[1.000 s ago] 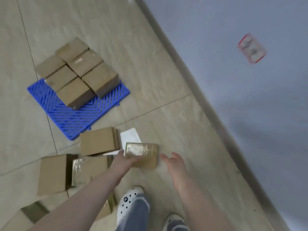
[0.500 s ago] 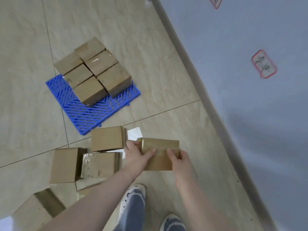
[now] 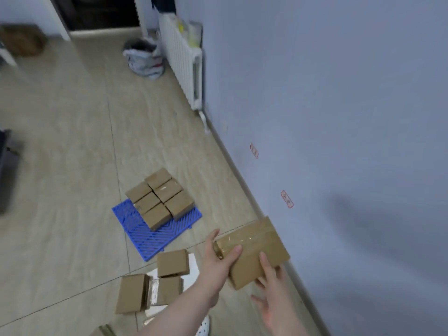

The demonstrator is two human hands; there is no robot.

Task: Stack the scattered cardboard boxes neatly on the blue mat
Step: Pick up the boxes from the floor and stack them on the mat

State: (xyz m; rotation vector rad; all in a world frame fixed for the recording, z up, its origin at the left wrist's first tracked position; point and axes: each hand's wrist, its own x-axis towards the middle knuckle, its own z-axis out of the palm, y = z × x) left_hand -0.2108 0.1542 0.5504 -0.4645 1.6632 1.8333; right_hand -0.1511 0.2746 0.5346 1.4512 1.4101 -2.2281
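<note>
both hands (image 3: 244, 270) hold a taped box (image 3: 252, 251) near the wall's baseboard (image 3: 242, 180).

Beige tiled floor (image 3: 72, 146) – blue mat (image 3: 155, 229) up-left of the grip, bearing six stacked boxes (image 3: 160, 197); loose boxes (image 3: 155, 280) and white paper (image 3: 191, 270) lower left – white bag (image 3: 144, 58) far beyond.

Domestic room, likely home. Beige tiled floor (image 3: 72, 166), pale blue painted wall (image 3: 339, 93) with skirting, white radiator (image 3: 184, 61) along wall, stuffed plastic bag (image 3: 144, 60) beside it, dark doorway (image 3: 101, 12) at far end.
</note>
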